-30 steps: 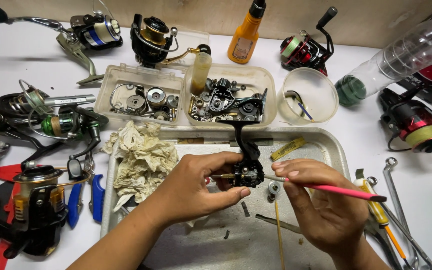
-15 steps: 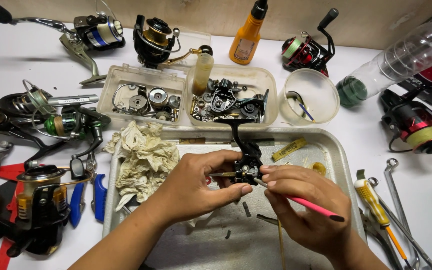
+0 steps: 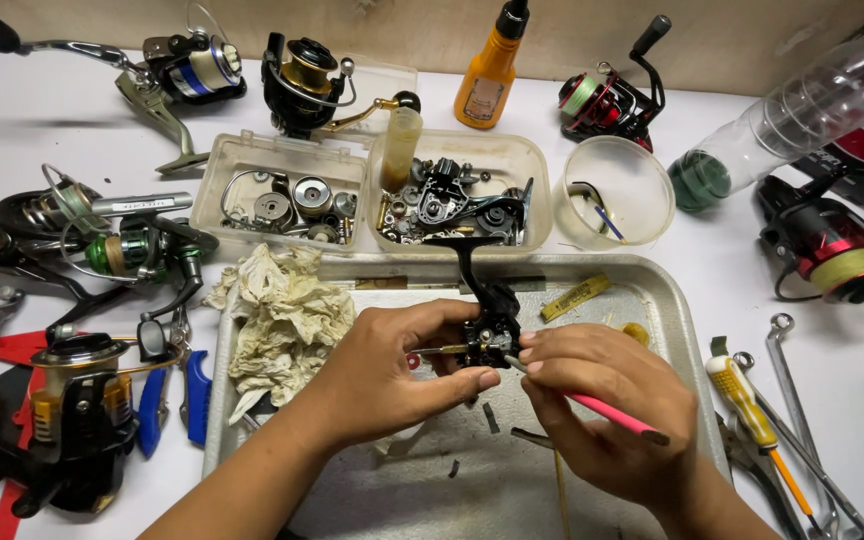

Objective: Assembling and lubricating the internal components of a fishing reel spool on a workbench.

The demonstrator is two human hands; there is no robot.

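Our left hand (image 3: 392, 370) had its fingers clamped on the black reel body (image 3: 487, 330), held just above the metal tray (image 3: 672, 300), about mid-tray. The reel's stem ran up and away from us toward the parts tubs, so the long axis was roughly front-to-back, with the open gear side at the near end facing our right hand.

Our right hand (image 3: 607, 410) had its fingers pinched together on a pink-handled tool (image 3: 617, 415). The handle trailed off down and right; the tip pointed up-left into the reel body from its right side. Tip and body looked touching, but the exact contact spot was hidden behind the fingertips.

So the reel lay directly left of the tool tip, with both hands meeting at it. The left hand carried it; the right was only in reach through the tool.

Around it:
- a crumpled rag (image 3: 282, 315) on the tray's left edge
- two clear parts tubs (image 3: 282, 195) just beyond the tray on the bench
- a round clear cup (image 3: 642, 165) to their right
- a yellow-handled screwdriver (image 3: 742, 400) right of the tray, well apart from the right hand
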